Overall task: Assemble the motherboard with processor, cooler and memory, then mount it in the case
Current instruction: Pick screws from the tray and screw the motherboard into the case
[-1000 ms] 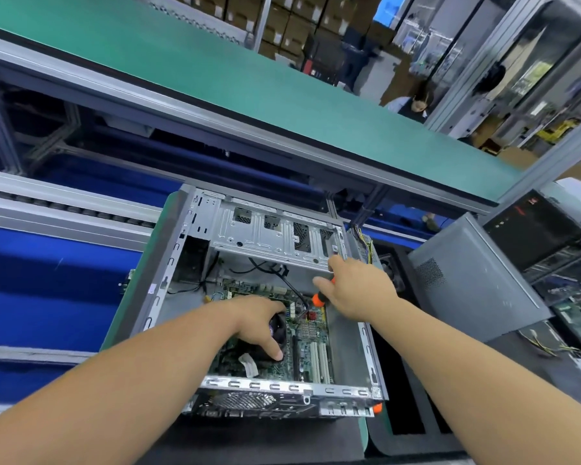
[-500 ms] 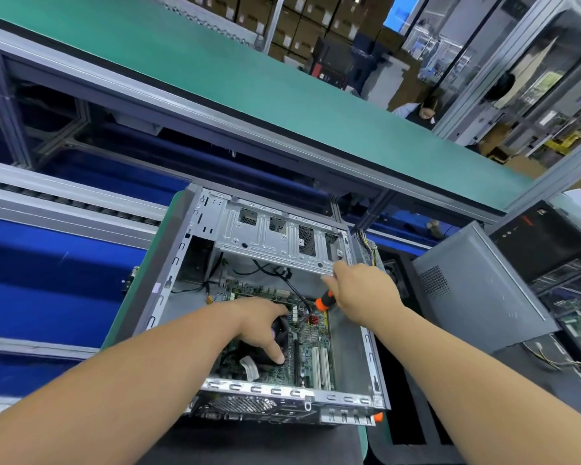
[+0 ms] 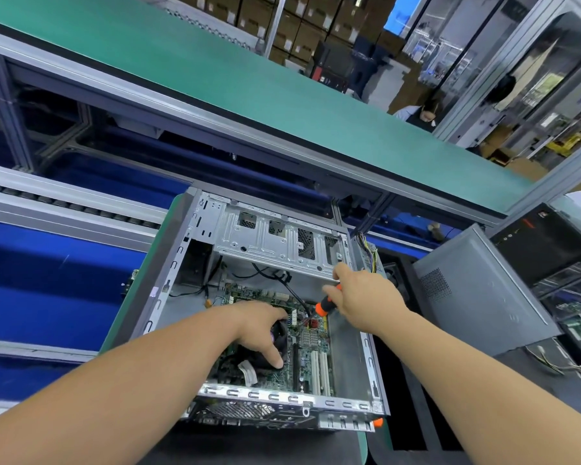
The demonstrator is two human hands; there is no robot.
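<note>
An open grey computer case [image 3: 369,364] lies on its side in front of me. The green motherboard [image 3: 311,357] sits inside it on the case floor. My left hand [image 3: 259,330] rests on the black cooler [image 3: 279,333], fingers spread, one fingertip touching the board. My right hand [image 3: 363,300] grips an orange-and-black screwdriver [image 3: 326,305] with its tip pointing down at the board's upper right area, near a red component. White expansion slots [image 3: 319,367] show at the board's near right. The cooler is mostly hidden under my left hand.
A silver drive cage [image 3: 275,243] spans the far end of the case. A grey case side panel [image 3: 477,290] leans to the right. Loose yellow and black cables [image 3: 368,250] hang by the case's right wall. A green conveyor [image 3: 249,82] runs above; another person stands far behind it.
My right hand has shifted the screwdriver slightly, its handle now lower toward the board. My left hand has stayed on the cooler. The view has drifted a little.
</note>
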